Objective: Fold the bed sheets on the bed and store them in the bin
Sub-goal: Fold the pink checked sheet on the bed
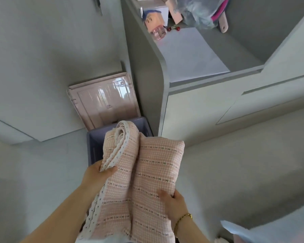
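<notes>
A folded pink checked bed sheet [144, 174] with a white scalloped trim is held in front of me over the floor. My left hand [96, 174] grips its left side, thumb on top of the trim. My right hand [172, 202] grips its lower right edge, thumb on the fabric; a gold bracelet is on that wrist. The far end of the bundle hangs above a lavender plastic bin [95, 142] that stands on the floor. The sheet hides most of the bin's opening.
A pink translucent lid [102, 99] leans against the wall behind the bin. A grey desk [191, 55] stands to the right, with a bag, boxes and small items at its far end. A blue cloth [235, 227] shows at the bottom right.
</notes>
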